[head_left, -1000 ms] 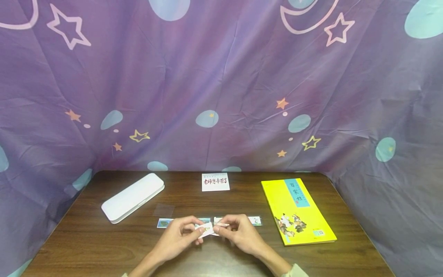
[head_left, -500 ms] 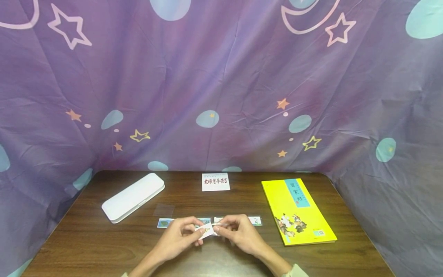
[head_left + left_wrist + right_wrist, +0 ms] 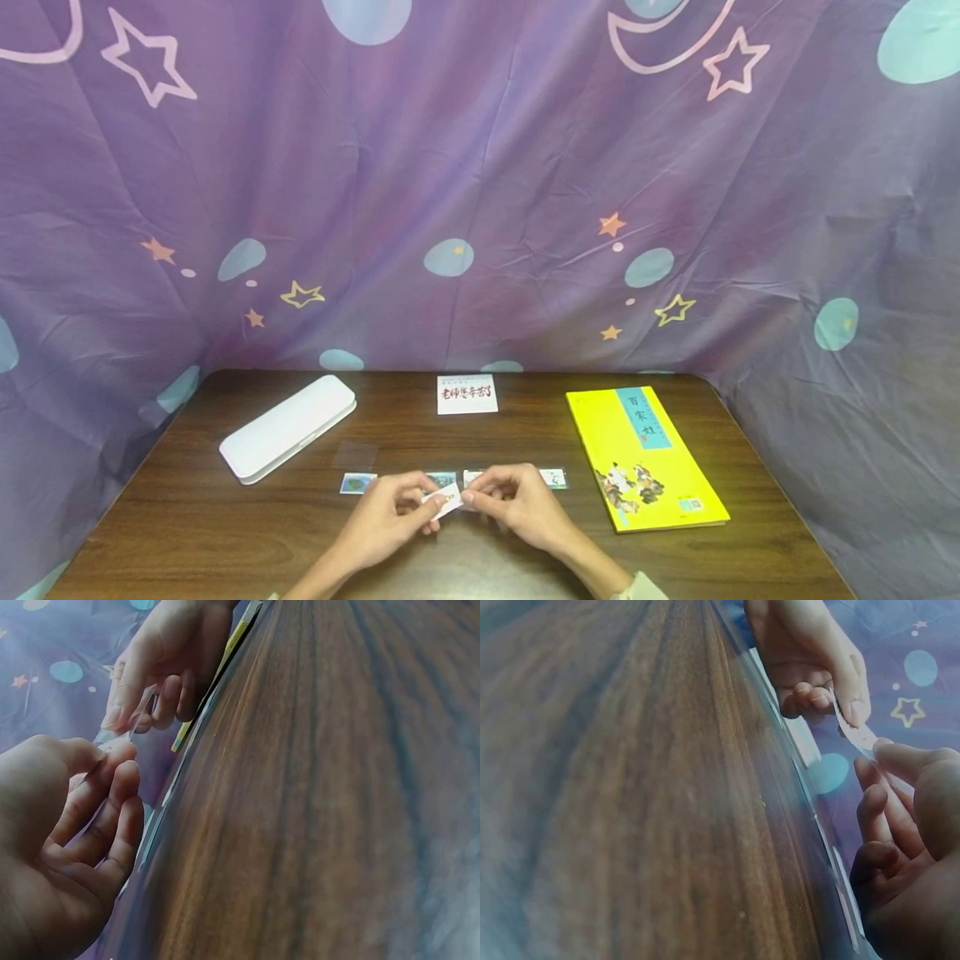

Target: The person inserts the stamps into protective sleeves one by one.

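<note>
Over the middle of the table, my left hand (image 3: 386, 515) pinches a small white card (image 3: 450, 498) with a tiny yellowish picture, between thumb and index finger. My right hand (image 3: 519, 507) faces it from the other side. Its thumb and index finger pinch clear plastic film (image 3: 143, 709) at the card's right end; the film shows between the hands in the left wrist view. Behind the hands lie small picture cards in a row: a blue one (image 3: 357, 483) at left, one partly hidden behind the left fingers (image 3: 442, 478), and a white one (image 3: 555, 478) at right.
A white pencil case (image 3: 288, 429) lies at the back left, with a clear film piece (image 3: 355, 456) near it. A white card with red Chinese writing (image 3: 467, 394) is at the back middle. To the right lies a yellow book (image 3: 645, 458). A purple curtain (image 3: 480, 167) hangs behind the table.
Both hands stay nearly in place. A thin pale strip that showed at the right fingertips earlier no longer shows there in the head view.
</note>
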`<state>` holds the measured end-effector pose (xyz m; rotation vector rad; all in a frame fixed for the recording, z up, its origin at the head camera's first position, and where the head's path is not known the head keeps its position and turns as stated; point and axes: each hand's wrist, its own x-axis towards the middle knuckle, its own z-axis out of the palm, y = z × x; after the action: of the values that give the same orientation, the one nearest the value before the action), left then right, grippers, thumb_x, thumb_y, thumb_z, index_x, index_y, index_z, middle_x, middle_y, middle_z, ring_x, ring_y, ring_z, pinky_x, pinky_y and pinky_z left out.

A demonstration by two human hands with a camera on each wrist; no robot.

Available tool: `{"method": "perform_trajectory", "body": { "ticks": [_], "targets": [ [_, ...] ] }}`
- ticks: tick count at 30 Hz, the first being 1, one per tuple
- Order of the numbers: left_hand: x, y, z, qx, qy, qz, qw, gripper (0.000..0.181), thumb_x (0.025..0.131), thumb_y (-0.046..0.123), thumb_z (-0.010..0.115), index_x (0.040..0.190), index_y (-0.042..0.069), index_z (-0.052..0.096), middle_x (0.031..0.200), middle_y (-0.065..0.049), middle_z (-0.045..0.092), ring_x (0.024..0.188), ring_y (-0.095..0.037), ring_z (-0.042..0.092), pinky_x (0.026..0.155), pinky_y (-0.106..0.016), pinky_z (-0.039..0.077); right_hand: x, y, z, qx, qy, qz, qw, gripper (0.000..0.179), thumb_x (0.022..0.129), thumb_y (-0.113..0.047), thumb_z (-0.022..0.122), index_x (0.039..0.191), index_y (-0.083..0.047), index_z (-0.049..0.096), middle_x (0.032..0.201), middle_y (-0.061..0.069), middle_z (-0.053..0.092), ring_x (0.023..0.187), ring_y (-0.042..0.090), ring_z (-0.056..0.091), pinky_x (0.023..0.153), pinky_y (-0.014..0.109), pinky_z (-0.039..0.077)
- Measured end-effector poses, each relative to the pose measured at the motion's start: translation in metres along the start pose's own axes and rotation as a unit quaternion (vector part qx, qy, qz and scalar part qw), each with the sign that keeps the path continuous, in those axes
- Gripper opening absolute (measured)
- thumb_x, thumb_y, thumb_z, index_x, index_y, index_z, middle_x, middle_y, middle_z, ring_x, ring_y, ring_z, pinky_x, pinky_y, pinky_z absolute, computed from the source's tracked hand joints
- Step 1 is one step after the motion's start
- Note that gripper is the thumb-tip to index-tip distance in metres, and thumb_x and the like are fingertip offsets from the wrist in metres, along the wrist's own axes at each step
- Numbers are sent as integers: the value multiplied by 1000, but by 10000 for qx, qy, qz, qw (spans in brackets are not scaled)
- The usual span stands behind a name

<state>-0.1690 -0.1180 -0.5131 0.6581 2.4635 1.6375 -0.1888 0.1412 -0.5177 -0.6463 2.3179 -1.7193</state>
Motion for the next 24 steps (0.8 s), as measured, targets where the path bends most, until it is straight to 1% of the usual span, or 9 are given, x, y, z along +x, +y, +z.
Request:
{"method": "perform_trajectory", "body": {
  "ticks": [7, 11, 14, 17, 19, 21, 24],
  "targets": [
    [1, 1, 1, -89, -74, 19, 9999, 11, 104, 27, 74, 105, 17, 77, 79, 3, 80, 69, -8, 74, 63, -25, 59, 0, 1, 0, 231, -16, -31, 9997, 15, 99, -26, 81, 103, -12, 83, 77, 26, 75, 51, 8, 57, 45, 19, 50],
    [3, 2, 0, -107, -106, 61, 9999, 13, 104, 28, 74, 106, 16, 77, 79, 3, 80, 69, -8, 74, 62, -25, 58, 0, 0, -1, 457, -19, 161, 9988, 15, 99, -24, 81, 104, -10, 82, 80, 30, 75, 52, 8, 56, 48, 17, 48],
    [7, 3, -1, -100, -126, 76, 9998, 13, 104, 29, 74, 107, 16, 77, 79, 3, 79, 69, -9, 74, 59, -23, 57, -1, -1, -2, 570, 47, 344, 9978, 16, 99, -24, 81, 105, -9, 82, 85, 31, 76, 54, 8, 56, 49, 17, 48],
    [11, 5, -2, -80, -168, 133, 9997, 12, 104, 29, 74, 106, 17, 77, 79, 2, 79, 68, -12, 74, 54, -21, 53, -1, -2, -3, 597, 138, 451, 9971, 17, 98, -24, 82, 105, -9, 82, 90, 30, 77, 56, 8, 57, 51, 18, 49],
    [14, 5, -2, -88, -218, 203, 9995, 12, 105, 28, 73, 106, 17, 77, 79, 1, 78, 67, -13, 74, 52, -20, 52, 0, -1, -4, 593, 166, 469, 9970, 17, 98, -24, 82, 106, -9, 82, 92, 29, 78, 57, 8, 58, 53, 18, 50],
    [17, 6, -3, -91, -261, 280, 9992, 11, 105, 27, 73, 107, 16, 76, 77, 0, 77, 61, -11, 70, 48, -19, 50, 0, -1, -5, 612, 149, 464, 9969, 17, 98, -24, 81, 107, -9, 82, 94, 28, 79, 57, 8, 58, 53, 18, 50],
    [20, 7, -4, -81, -290, 389, 9988, 11, 105, 24, 72, 108, 15, 76, 78, -4, 76, 58, -10, 67, 47, -20, 51, 1, 1, -7, 602, 111, 428, 9972, 17, 98, -24, 81, 108, -9, 81, 97, 26, 80, 57, 8, 58, 53, 19, 50]
  ]
}}
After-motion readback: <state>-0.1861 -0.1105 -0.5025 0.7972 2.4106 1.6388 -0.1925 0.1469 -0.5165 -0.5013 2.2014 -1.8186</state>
